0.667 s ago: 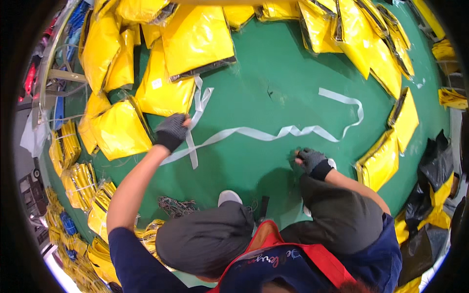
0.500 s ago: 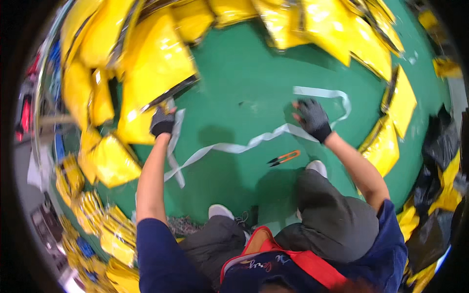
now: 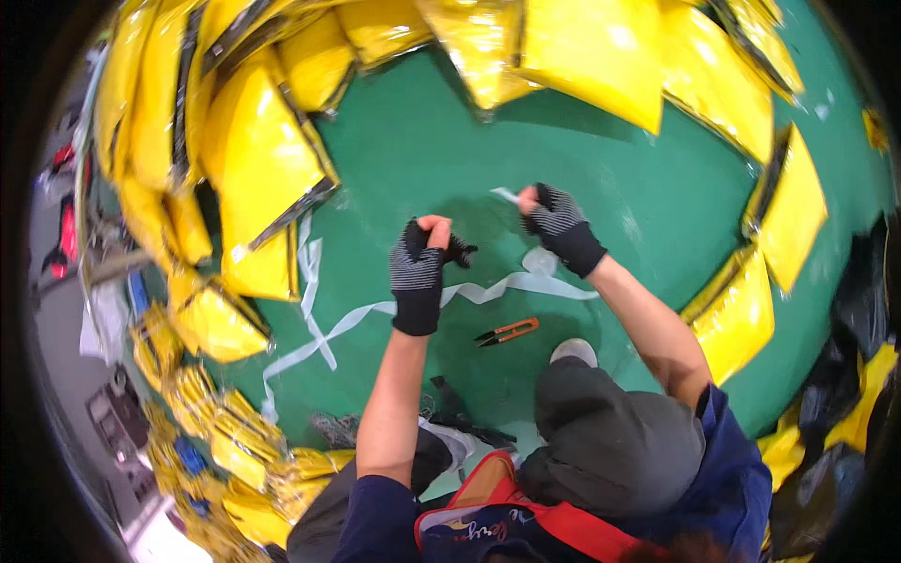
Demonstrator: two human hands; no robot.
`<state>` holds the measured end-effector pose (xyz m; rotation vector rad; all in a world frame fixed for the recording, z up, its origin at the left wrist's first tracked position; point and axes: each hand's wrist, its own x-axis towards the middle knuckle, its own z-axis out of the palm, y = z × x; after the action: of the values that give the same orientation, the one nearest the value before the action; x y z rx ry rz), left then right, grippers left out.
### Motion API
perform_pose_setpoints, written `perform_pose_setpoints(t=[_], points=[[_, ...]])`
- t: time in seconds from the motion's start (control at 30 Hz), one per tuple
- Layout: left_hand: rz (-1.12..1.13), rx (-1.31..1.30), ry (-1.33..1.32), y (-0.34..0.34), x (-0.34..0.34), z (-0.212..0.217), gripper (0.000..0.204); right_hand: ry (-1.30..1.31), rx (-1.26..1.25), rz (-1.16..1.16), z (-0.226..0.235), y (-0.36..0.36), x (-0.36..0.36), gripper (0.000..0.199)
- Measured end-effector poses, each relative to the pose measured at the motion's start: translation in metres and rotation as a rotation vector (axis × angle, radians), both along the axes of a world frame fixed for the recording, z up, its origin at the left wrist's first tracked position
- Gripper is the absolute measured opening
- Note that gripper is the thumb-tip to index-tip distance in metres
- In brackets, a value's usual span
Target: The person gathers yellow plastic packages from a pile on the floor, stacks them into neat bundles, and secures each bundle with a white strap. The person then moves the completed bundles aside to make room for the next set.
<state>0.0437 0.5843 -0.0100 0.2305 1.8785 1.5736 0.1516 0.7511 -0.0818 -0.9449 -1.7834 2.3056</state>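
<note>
left hand (image 3: 419, 267) in a striped fingerless glove: fingers curled shut, grip contents not discernible | right hand (image 3: 556, 220): fingers pinched on the end of a long pale-grey ribbon strip (image 3: 511, 280) | strip is trailed across the green floor (image 3: 422, 150) | orange-handled snips (image 3: 508, 331) lie just below it | yellow flat pouches (image 3: 258, 178) are piled around

Packing or warehouse work floor: glossy yellow plastic bags (image 3: 253, 169) heaped on green painted floor (image 3: 422, 150) beyond both hands, bundled stacks left.
</note>
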Motion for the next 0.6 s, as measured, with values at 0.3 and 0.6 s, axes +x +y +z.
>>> perform_pose_setpoints(t=[0.3,0.6], points=[[0.389,-1.415,0.858,-0.134,-0.175,-0.095,0.044,-0.040,-0.282,0.011,0.026,0.014,0.023,0.026],[0.023,-0.376,0.620,-0.088,-0.099,-0.091,0.015,-0.047,0.014,0.059,0.021,0.004,0.007,0.026]])
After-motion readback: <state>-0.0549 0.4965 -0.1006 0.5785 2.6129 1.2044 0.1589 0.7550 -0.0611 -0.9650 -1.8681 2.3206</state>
